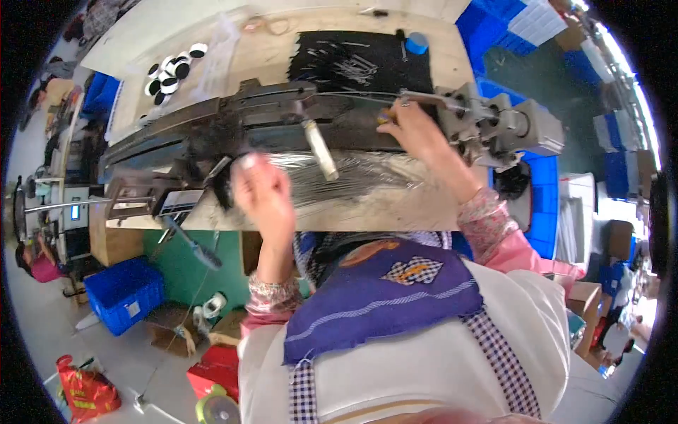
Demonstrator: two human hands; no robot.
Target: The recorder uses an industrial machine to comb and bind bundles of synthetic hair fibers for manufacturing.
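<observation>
Machine: one, long, dark metal (pixel 268 127), lying lengthwise across the counter (pixel 417 213), with a grey block-shaped unit (pixel 540 128) at its right end. A lever with a pale, cylindrical grip (pixel 321 151) stands out from its middle toward the person.

Left hand (pixel 263 192): one, motion-blurred, raised in front of the machine's left half, beside a dark, shaggy item (pixel 223 185); whether its fingers are together or holding anything cannot be told.

Right hand (pixel 418 133): one, pink sleeve with patterned cuff, at the right part of the machine near the grey unit. Thumb and fingers are bent about a small yellow-and-blue piece (pixel 385 116); whether they are clamped on it cannot be told.

Clear film (pixel 367 175): crumpled, glossy, spread along the front of the machine, between the two hands.

Black mat (pixel 311 65): one, on the counter behind the machine, bearing loose slender metal pieces (pixel 357 69) and, at its right corner, a blue round cap (pixel 417 44).

Translucent tray (pixel 220 53): one, behind the machine at left, containing a cluster of round black-and-white pieces (pixel 168 79).

Blue crate (pixel 127 293): one, on the floor at left.

Red bag (pixel 88 390): one, upright, on the floor, lower left.
</observation>
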